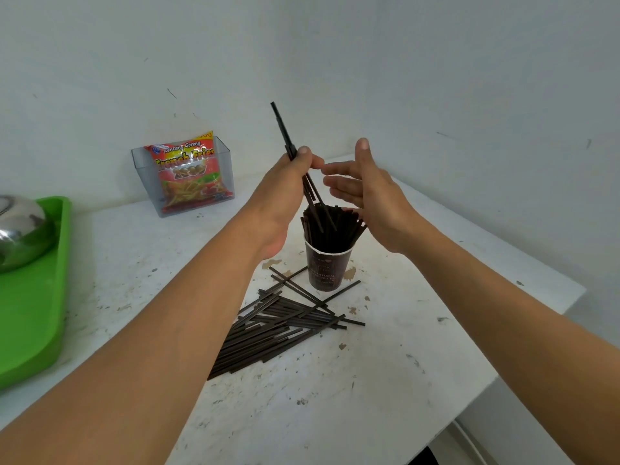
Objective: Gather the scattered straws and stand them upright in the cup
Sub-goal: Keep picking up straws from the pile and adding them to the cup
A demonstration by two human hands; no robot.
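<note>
A dark paper cup [326, 270] stands on the white table, packed with several black straws [335, 226] standing upright. My left hand [285, 193] is above the cup's left side, shut on a small bunch of black straws [283, 129] whose lower ends dip toward the cup. To the right of the cup mouth, my right hand [369, 193] is open with fingers spread, holding nothing. A pile of scattered black straws [278, 323] lies on the table in front of the cup.
A clear plastic box with a French fries snack bag [188, 172] leans at the back wall. At the left edge, a green tray [37, 297] carries a metal bowl [20, 229]. The stained white table [385, 364] ends at the right.
</note>
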